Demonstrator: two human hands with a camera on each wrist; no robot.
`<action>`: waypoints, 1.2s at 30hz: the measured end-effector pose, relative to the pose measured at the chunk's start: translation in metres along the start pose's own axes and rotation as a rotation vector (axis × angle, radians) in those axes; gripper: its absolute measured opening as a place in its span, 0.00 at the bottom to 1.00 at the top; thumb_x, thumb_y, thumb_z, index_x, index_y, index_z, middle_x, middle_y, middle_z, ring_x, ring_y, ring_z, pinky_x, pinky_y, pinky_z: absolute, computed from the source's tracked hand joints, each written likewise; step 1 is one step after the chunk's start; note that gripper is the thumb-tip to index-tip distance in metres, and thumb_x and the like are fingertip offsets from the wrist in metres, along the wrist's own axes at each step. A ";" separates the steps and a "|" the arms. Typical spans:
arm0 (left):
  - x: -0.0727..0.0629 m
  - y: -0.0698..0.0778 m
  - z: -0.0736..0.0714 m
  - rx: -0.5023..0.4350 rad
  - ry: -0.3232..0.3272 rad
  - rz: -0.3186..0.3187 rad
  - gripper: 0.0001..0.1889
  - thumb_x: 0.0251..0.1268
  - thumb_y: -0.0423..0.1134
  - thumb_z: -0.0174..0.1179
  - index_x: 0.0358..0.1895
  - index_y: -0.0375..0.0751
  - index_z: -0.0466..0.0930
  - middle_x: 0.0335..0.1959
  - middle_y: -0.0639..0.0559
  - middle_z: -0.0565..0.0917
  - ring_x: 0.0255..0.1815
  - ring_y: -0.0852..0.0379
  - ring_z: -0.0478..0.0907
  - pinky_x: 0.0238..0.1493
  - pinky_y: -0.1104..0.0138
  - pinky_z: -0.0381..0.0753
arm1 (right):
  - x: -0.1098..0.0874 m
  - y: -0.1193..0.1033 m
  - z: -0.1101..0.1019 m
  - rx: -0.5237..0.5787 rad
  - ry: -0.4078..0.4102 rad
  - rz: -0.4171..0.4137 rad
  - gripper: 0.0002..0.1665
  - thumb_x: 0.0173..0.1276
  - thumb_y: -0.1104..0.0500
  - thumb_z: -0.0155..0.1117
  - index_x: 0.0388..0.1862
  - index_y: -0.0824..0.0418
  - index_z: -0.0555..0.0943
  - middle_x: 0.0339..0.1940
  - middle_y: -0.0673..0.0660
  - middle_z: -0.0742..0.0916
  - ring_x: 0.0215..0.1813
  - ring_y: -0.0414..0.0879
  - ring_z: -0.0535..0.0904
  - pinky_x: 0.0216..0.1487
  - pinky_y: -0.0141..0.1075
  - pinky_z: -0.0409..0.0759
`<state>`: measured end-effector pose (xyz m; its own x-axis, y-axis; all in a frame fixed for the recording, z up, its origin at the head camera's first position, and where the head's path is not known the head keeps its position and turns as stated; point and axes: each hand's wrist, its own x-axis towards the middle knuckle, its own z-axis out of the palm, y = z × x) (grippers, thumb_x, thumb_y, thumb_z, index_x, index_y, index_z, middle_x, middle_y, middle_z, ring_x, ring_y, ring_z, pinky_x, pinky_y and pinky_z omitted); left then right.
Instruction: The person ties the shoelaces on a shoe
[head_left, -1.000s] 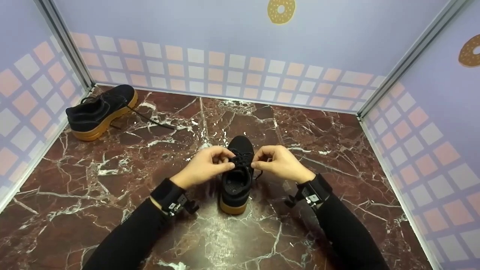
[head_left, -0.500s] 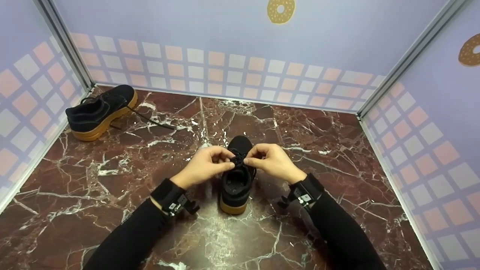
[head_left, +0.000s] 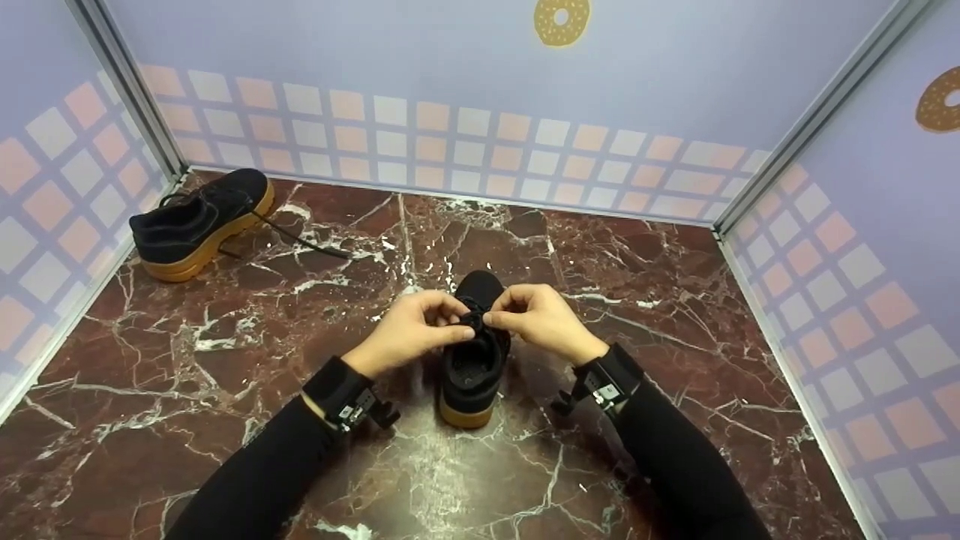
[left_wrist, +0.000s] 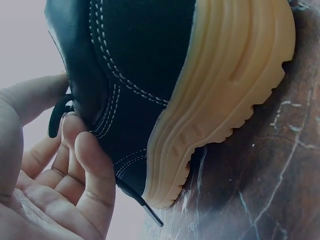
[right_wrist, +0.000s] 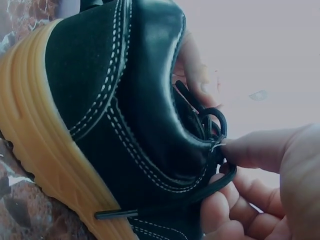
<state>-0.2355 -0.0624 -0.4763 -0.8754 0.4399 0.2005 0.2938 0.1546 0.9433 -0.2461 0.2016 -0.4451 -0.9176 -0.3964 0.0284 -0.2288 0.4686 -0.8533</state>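
A black shoe (head_left: 471, 401) with white stitching and a tan sole stands upright on the floor, its toe pointing away from me. My left hand (head_left: 412, 330) pinches a black shoelace (left_wrist: 59, 116) at the left of the tongue, where a small loop sticks out by the fingertips. From the other side my right hand (head_left: 546, 321) pinches the lace between thumb and index finger, close to the knot. In the right wrist view a lace end (right_wrist: 117, 214) with a dark tip trails from there across the shoe's side. The fingers partly hide the knot.
Another black shoe (head_left: 206, 221) with a tan sole lies at the far left by the wall corner, one lace (head_left: 307, 241) stretched out on the floor. Pale purple panels (head_left: 637, 82) enclose the dark red marble floor (head_left: 315, 450) at the back and sides.
My right hand has moved left, from the shoe's right edge in to the knot, drawing close to the left hand. The left hand has barely moved.
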 end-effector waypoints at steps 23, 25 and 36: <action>-0.002 -0.001 0.009 0.043 0.073 0.023 0.11 0.68 0.36 0.79 0.48 0.37 0.89 0.37 0.52 0.86 0.36 0.55 0.80 0.39 0.68 0.79 | -0.018 -0.001 0.022 -0.009 0.227 -0.105 0.15 0.70 0.56 0.84 0.53 0.57 0.95 0.45 0.51 0.93 0.42 0.47 0.87 0.44 0.35 0.84; -0.002 -0.001 0.009 0.037 0.074 0.021 0.11 0.68 0.36 0.79 0.48 0.36 0.89 0.37 0.52 0.86 0.36 0.54 0.80 0.39 0.68 0.79 | -0.020 0.001 0.023 -0.004 0.225 -0.123 0.15 0.71 0.57 0.83 0.55 0.57 0.95 0.46 0.51 0.92 0.44 0.48 0.86 0.45 0.35 0.82; -0.003 0.001 0.007 -0.049 0.044 -0.028 0.13 0.71 0.36 0.77 0.51 0.32 0.90 0.37 0.48 0.87 0.31 0.57 0.78 0.29 0.71 0.79 | -0.024 0.004 0.026 0.109 0.252 -0.064 0.11 0.71 0.64 0.79 0.51 0.61 0.94 0.37 0.53 0.93 0.32 0.41 0.82 0.31 0.28 0.78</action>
<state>-0.2302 -0.0576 -0.4776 -0.8992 0.3969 0.1839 0.2504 0.1223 0.9604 -0.2160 0.1924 -0.4627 -0.9575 -0.2068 0.2009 -0.2649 0.3559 -0.8962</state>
